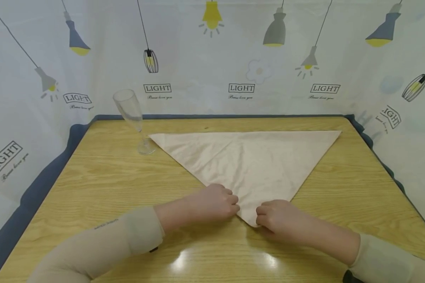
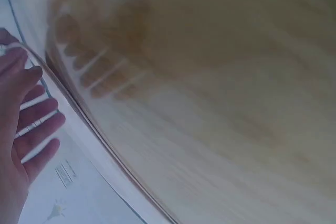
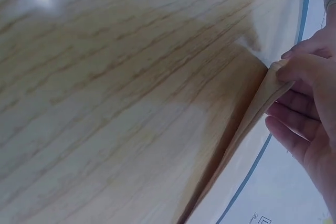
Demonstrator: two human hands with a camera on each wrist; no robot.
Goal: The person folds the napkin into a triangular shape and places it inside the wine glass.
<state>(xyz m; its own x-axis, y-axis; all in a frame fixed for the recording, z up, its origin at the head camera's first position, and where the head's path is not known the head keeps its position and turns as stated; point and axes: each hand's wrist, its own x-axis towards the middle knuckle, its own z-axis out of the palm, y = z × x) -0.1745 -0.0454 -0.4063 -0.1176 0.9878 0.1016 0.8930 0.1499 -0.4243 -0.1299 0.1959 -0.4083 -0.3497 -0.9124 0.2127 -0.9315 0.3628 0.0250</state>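
A pale pink cloth napkin (image 1: 248, 161), folded into a triangle, lies on the table with its long edge at the far side and its point toward me. On the left sloping edge, close to that point, my left hand (image 1: 217, 202) pinches the cloth. My right hand (image 1: 281, 218) pinches the opposite edge beside the near point. In the right wrist view, the layered edge of the napkin (image 3: 252, 111) sits between thumb and fingers, slightly raised off the wood. The left wrist view has the thumb and index finger on the napkin's edge (image 2: 89, 116), the other fingers spread below.
A clear champagne flute (image 1: 129, 112) stands upright at the back left, its foot beside the napkin's left corner. The wooden table (image 1: 102, 177) ends at a dark blue border before a white curtain (image 1: 198, 59) printed with lamps.
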